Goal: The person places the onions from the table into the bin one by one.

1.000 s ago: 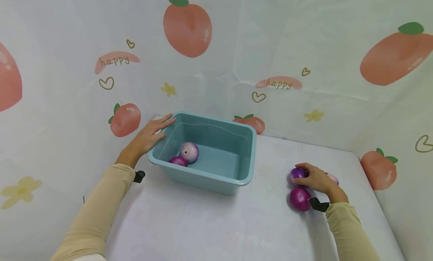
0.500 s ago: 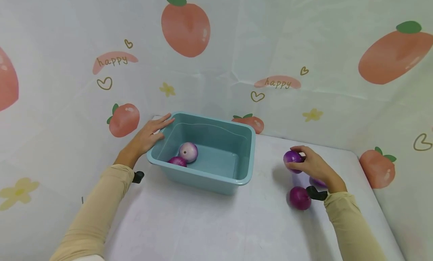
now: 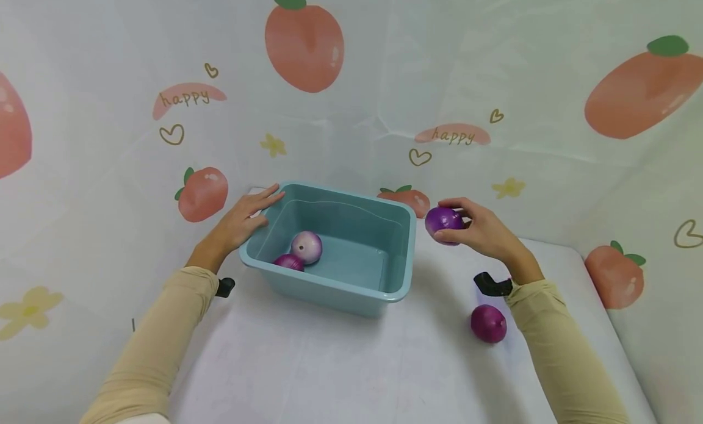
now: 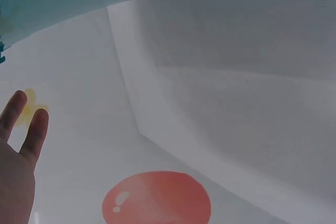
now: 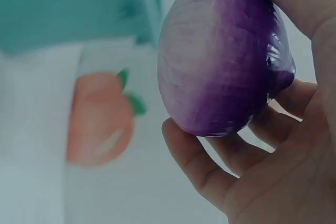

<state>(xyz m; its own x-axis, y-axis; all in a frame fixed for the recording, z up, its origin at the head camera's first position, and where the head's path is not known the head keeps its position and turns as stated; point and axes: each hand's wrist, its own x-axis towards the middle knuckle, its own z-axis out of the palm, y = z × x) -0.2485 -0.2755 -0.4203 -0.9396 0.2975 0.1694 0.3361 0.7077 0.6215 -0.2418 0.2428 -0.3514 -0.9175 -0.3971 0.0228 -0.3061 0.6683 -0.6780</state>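
Right hand (image 3: 486, 230) around purple onion (image 3: 442, 224)

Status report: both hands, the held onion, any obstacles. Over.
Left hand at tub's rim. Right hand grips onion aloft. Nothing visible between onion and tub.

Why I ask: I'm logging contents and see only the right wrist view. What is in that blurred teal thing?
Observer: It's a tub; a pale onion and a dark onion lie inside, toward its left end.
Operator: Where is the left hand?
Observer: The left hand is at the tub's left rim.
Operator: Does any onion show on the table?
Observer: Yes, a magenta onion lies on the table, beside the right sleeve.
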